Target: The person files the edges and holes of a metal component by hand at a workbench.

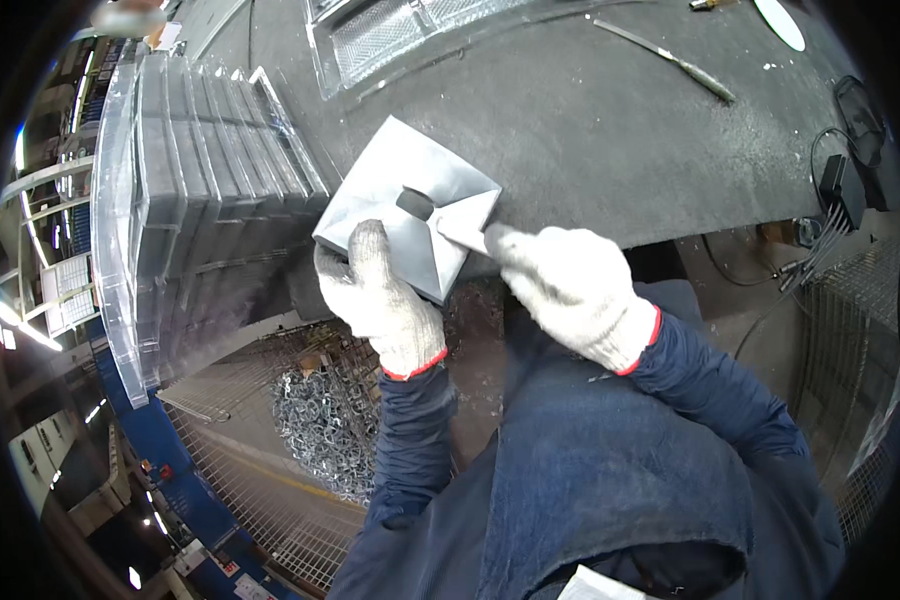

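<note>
Dark blue jacket sleeves (690,380) fill the lower view, ending in two white knit gloves with red cuffs. Between them a square grey sheet-metal plate (390,185) rests at the near edge of the table (610,130), one corner jutting past the edge; it is smooth and dull, with a small dark cylindrical stub (415,203) at its centre. The left hand (380,295) has its fingers clenched around the plate's near corner. The right hand (570,285) pinches a pale flat strip (462,234) lying on the plate beside the stub. The table is dark and scuffed. Clear plastic trays (185,150) stand stacked on the left, a wire-mesh bin of shiny metal pieces (320,420) sits below, and a long thin tool (670,60) lies far off.
</note>
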`<state>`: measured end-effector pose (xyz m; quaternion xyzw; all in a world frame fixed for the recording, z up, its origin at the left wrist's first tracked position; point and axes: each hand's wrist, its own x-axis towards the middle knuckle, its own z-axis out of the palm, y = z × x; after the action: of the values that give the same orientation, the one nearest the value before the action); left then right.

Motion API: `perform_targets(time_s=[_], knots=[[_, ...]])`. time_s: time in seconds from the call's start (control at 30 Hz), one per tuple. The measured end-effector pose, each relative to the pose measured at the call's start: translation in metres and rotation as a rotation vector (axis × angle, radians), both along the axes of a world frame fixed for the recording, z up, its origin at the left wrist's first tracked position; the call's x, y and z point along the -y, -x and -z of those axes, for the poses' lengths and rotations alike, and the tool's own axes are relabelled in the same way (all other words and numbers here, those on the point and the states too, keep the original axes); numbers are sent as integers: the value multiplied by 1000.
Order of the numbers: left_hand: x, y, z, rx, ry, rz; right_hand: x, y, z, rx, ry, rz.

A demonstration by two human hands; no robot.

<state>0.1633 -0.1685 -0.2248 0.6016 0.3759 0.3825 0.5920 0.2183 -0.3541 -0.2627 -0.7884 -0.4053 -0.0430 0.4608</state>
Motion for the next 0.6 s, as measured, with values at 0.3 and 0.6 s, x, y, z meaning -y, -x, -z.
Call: perform_targets(time_s=[0.3, 0.6], knots=[[-5, 4, 14, 110, 83, 9, -2, 6, 10, -56, 30, 4], [6, 13, 2, 59, 131, -14, -20, -18, -10, -201, -43, -82]])
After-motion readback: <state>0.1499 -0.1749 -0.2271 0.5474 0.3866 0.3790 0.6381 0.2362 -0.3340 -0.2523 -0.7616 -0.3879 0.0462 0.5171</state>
